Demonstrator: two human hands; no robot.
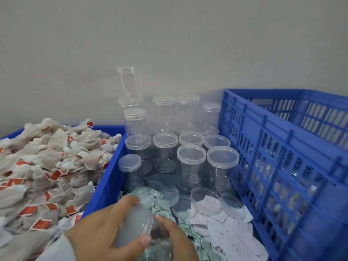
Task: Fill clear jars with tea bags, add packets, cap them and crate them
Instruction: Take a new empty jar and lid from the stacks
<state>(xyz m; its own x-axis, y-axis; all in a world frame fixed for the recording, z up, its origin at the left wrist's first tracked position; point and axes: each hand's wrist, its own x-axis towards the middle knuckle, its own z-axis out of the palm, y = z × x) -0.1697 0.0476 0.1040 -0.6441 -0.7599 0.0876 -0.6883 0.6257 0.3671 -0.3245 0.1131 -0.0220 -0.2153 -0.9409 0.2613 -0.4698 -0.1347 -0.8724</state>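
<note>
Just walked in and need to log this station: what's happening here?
A person is packing tea. The left hand grips the lid of a clear jar that the right hand holds. Tea bags are heaped on the left, capped empty jars stand behind, and the slatted blue crate is on the right.

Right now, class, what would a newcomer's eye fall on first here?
Probably the heap of tea bags with red tags filling the left bin, then the clear jars standing capped in rows in the middle bin. At the bottom, both hands, left hand and right hand, grip one jar, beside the tall blue crate on the right.
</note>
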